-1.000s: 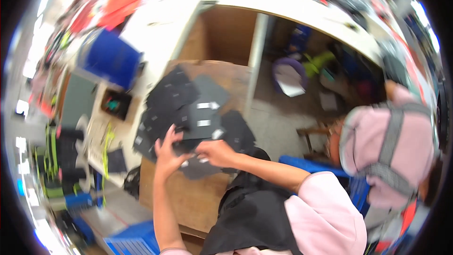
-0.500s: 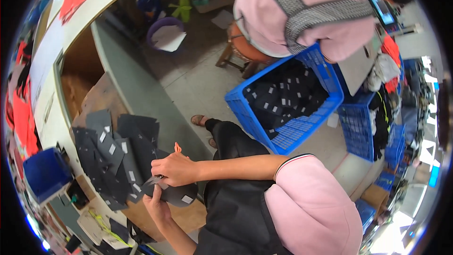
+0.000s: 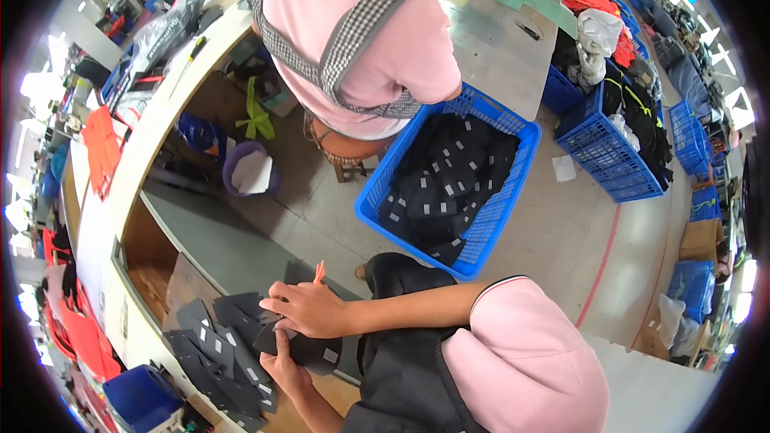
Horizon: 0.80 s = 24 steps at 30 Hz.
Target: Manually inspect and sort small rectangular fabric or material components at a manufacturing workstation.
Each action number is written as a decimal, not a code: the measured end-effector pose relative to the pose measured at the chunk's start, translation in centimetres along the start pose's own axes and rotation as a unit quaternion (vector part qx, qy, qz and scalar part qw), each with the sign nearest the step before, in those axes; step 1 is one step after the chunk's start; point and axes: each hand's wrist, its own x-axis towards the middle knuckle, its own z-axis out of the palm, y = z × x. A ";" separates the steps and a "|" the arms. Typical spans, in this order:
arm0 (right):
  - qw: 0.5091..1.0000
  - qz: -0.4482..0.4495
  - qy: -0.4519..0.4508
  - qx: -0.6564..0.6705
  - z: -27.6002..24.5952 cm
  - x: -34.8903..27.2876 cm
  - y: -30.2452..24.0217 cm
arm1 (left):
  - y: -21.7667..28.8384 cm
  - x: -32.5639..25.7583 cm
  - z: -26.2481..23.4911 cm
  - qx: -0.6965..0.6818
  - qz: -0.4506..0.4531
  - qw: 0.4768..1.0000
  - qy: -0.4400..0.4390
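Note:
Pinched in my left hand (image 3: pixel 287 362) is a dark fabric piece (image 3: pixel 319 353) with a small white label near its right end. My right hand (image 3: pixel 309 309) is closed over the piece's upper left edge, just above my left fingertips. It grips small metal scissors, mostly hidden by the fingers now; an orange strip (image 3: pixel 320 272) sticks up behind the knuckles. Under and left of my hands, several similar dark fabric pieces (image 3: pixel 210 361) with white labels lie in an overlapping pile on a brown board (image 3: pixel 183 281).
A blue plastic crate (image 3: pixel 377 227) full of labelled dark pieces stands on the floor ahead. Beyond it a person in pink (image 3: pixel 361 32) sits on a stool. A purple bin (image 3: pixel 233 180) is at the left, another loaded blue crate (image 3: pixel 618 164) at the right.
My view has tilted up, showing more of the co-worker and the workshop. Both hands stay at the dark piece; the scissor blades seen between them earlier are now mostly covered.

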 end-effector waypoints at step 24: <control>0.982 -0.112 -0.151 0.012 5.6 7.0 -2.1 | 6.0 1.2 -4.0 -0.099 0.035 0.982 0.160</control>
